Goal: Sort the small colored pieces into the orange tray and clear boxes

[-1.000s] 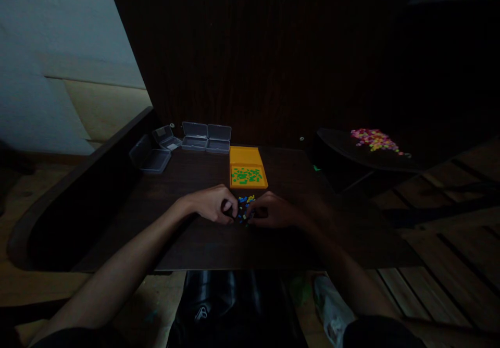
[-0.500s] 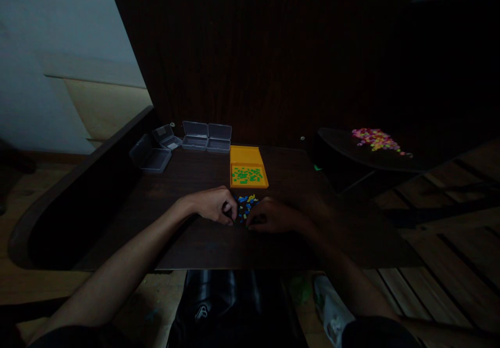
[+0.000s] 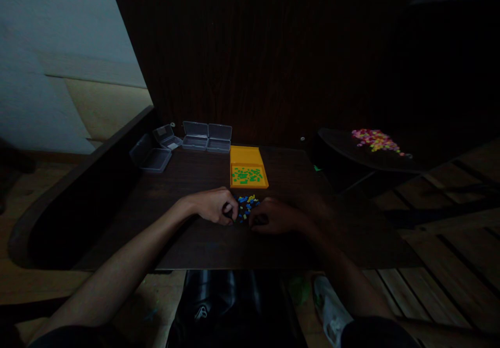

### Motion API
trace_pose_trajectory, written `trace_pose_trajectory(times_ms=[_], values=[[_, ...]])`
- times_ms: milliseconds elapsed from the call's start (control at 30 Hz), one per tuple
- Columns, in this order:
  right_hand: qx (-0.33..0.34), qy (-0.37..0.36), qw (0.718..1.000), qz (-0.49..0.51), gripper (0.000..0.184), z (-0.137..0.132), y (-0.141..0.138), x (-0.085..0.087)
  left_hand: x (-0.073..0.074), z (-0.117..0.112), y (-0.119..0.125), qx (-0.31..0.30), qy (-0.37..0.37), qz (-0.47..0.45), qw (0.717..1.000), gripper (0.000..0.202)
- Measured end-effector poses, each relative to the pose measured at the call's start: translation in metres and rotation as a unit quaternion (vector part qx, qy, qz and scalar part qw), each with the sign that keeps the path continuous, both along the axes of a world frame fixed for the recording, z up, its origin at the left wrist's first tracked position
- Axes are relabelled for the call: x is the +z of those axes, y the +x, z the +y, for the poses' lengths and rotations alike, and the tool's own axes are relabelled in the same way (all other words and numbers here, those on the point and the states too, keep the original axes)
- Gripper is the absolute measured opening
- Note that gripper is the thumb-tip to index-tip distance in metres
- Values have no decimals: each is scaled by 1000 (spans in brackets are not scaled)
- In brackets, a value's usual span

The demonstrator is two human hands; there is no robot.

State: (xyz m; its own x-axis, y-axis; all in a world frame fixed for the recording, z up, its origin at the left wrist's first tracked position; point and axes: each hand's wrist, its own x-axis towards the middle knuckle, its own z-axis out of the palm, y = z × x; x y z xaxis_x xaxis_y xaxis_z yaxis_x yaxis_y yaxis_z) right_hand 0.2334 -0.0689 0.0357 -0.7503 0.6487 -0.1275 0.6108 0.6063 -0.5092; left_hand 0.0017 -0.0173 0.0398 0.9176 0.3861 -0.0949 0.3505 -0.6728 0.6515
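While the left hand (image 3: 214, 206) is curled narrow, can't tell if it's pinching anything; tiny blue and yellow plastic-looking bits (image 3: 243, 199) lie beside it on the dark wooden counter (image 3: 203, 249), too small to read direction or long axis; right hand (image 3: 275, 216) curled too, grip lost in shadow.

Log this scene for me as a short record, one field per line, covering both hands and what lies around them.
Left hand: left hand, fingers curled beside the small blue and yellow pieces; grip unclear
Right hand: right hand, curled on their other side; grip unclear
Box: yellow-orange rectangular box, lid open, small green pieces inside, beyond the hands
Cases: clear plastic cases, open, toward the back left
Heap: small pink, yellow and purple pieces, far right
Surface: dark wooden tabletop
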Motion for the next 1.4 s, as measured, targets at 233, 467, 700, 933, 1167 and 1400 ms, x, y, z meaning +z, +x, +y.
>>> trace_pose_trajectory(times_ms=[233, 467, 700, 933, 1167, 1400], values=[[-5, -6, 1000, 3, 11, 0, 1, -2, 2, -1, 1, 10, -6, 8, 1000, 16], [-1, -4, 1000, 10, 13, 2, 3, -2, 2, -2, 1, 14, -7, 1, 1000, 16], [4, -12, 1000, 23, 12, 2, 2, -2, 1, -1, 2, 10, -8, 11, 1000, 16], [-35, -45, 989, 138, 26, 12, 16, 3, -2, -1, 1, 14, -30, -38, 999, 15], [-182, -13, 965, 188, 36, 32, 26, 11, 1, 2, 0, 65, -50, -98, 992, 15], [-201, 82, 965, 149, 27, 60, 28, 11, -3, 10, 1, 137, 29, -151, 979, 18]])
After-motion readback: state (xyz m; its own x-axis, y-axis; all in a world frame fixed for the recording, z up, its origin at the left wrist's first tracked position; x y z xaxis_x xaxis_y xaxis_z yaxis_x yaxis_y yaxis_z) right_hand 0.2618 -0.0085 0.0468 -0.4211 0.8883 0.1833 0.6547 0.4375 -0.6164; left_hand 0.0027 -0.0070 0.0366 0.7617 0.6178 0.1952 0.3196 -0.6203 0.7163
